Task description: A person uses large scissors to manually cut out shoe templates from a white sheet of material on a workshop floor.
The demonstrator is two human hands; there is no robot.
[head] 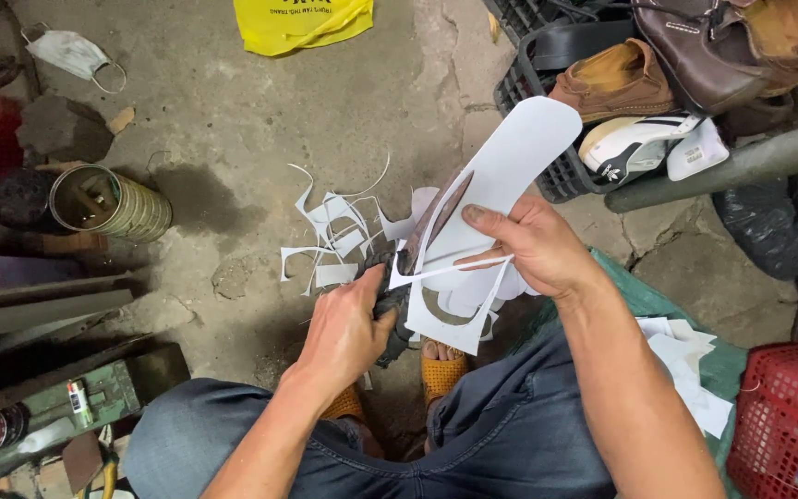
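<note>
My right hand [533,248] pinches a white sole-shaped insole sheet [510,166], thumb on top, with thin white cut strips hanging below it. My left hand [348,328] is closed around dark scissors [390,296] whose blades reach into the sheet's lower edge; most of the tool is hidden by my fingers. White offcuts [334,236] lie scattered on the concrete floor just beyond my hands. My knees in blue jeans and feet in orange sandals [442,370] are below.
A black crate [528,88] with brown and white shoes sits at the upper right beside a grey pipe [722,166]. A tin can [108,203] stands left, a green toolbox [76,397] lower left, a red basket [787,416] lower right, a yellow bag [302,23] on top.
</note>
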